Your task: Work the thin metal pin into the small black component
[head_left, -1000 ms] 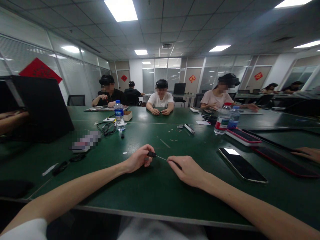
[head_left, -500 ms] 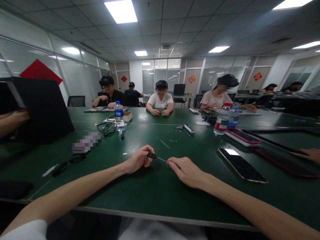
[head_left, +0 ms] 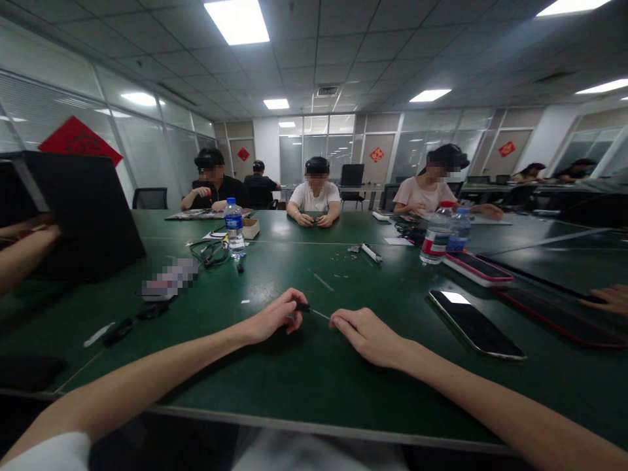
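From my remote seat I see one green desk (head_left: 294, 389), and three people (head_left: 315, 195) sit along its far side. One black panel (head_left: 83, 216) is cut off by the left edge. I count the person's two bare hands: the left hand (head_left: 275, 318) pinches one small black piece (head_left: 304, 307), and the right hand (head_left: 366, 333) pinches one thin metal rod (head_left: 320, 314), which spans between them, over the desk. Fingers hide part of the piece and the rod's right end, so I cannot tell if the rod enters the piece. There are three bottles (head_left: 234, 229), one partly hidden behind its neighbour, and two phones (head_left: 478, 330) at the right. Some small bits (head_left: 352, 256) are too tiny for counting.
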Demonstrator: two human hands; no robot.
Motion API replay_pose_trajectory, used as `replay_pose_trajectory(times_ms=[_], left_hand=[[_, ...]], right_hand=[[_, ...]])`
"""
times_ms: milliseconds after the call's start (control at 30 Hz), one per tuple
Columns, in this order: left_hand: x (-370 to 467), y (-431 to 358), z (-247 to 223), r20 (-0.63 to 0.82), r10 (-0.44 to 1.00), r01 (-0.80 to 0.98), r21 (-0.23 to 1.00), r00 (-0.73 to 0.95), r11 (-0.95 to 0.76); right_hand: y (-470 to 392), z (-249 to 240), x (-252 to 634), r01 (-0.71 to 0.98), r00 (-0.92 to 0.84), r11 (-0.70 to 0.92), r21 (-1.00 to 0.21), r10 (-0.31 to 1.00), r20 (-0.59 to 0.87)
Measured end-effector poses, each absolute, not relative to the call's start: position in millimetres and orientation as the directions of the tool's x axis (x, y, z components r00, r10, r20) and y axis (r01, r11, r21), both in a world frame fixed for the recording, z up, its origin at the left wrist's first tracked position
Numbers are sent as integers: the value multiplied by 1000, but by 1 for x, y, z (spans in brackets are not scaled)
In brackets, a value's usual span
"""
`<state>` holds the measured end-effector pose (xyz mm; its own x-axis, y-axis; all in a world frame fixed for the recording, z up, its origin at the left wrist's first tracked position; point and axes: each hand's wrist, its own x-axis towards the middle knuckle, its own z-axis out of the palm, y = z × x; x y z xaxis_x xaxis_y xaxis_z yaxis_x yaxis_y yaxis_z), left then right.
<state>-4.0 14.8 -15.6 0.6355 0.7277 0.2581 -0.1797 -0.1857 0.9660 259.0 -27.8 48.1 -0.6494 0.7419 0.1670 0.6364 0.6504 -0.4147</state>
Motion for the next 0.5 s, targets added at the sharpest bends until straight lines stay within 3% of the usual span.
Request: replay_pose_trajectory(times_ms=[500], left_hand=[[0,9,-3,221,794,-267,961,567,-76]], right_hand=[[-25,43,261,663,-604,623,-416,773,194]])
